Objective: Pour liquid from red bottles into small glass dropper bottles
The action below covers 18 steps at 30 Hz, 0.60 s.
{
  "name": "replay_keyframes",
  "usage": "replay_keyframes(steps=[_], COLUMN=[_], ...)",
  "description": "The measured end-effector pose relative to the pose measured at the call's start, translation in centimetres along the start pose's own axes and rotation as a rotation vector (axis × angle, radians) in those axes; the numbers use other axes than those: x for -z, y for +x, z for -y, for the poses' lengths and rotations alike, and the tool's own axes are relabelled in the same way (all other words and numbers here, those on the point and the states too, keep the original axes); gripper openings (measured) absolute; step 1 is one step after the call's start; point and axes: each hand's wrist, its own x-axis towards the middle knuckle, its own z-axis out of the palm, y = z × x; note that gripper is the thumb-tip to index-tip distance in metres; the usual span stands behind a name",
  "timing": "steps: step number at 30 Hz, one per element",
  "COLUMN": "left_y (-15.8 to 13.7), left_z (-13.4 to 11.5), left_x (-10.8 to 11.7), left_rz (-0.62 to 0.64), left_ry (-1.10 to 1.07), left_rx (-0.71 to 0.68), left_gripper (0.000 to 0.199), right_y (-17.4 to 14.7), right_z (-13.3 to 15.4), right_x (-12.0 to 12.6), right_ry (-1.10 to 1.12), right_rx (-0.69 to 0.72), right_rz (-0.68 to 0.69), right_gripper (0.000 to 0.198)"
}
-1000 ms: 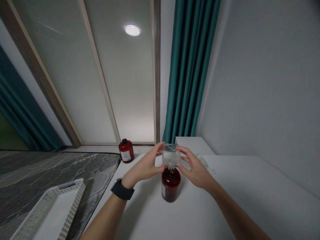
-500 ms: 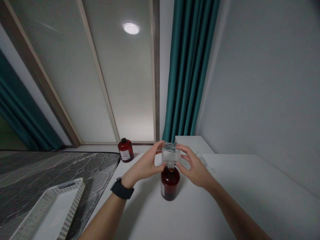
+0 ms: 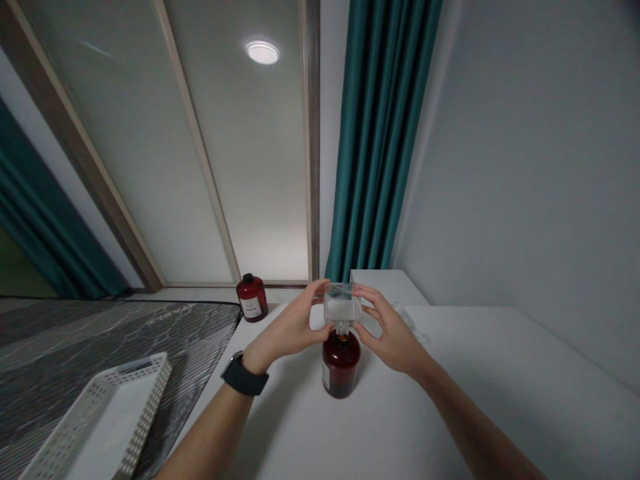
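A clear square glass bottle (image 3: 342,305) is held upside down between both hands, its neck at the mouth of a dark red-brown bottle (image 3: 341,365). My left hand (image 3: 299,323), with a black watch on the wrist, grips the glass bottle's left side, thumb low and fingers high. On the opposite side my right hand (image 3: 390,332) holds it the same way. The red-brown bottle stands upright on the white table (image 3: 400,427), a pale label partly showing on its left. Whether liquid is passing between the two necks, I cannot tell.
A second red-brown bottle (image 3: 252,299) with a black cap and white label stands at the back left. Some crumpled clear plastic (image 3: 411,321) lies behind my right hand. On the grey patterned surface (image 3: 200,333) at left sits a white perforated basket (image 3: 159,380).
Almost nothing differs. Both hands keep the glass bottle inverted over the red-brown bottle, and the whole view has shifted very slightly.
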Motion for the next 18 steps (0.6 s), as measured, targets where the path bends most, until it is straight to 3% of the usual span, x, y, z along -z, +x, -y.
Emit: replay_keyframes(steps=[18], left_y=[-0.05], left_z=[-0.02], left_x=[0.09], left_rz=[-0.016], left_ry=[0.031], left_rx=[-0.026], left_gripper=[0.077], right_y=[-0.09], right_z=[0.26], right_x=[-0.04], right_ry=[-0.04], right_rx=[0.027], right_rz=[-0.002], right_gripper=[0.055])
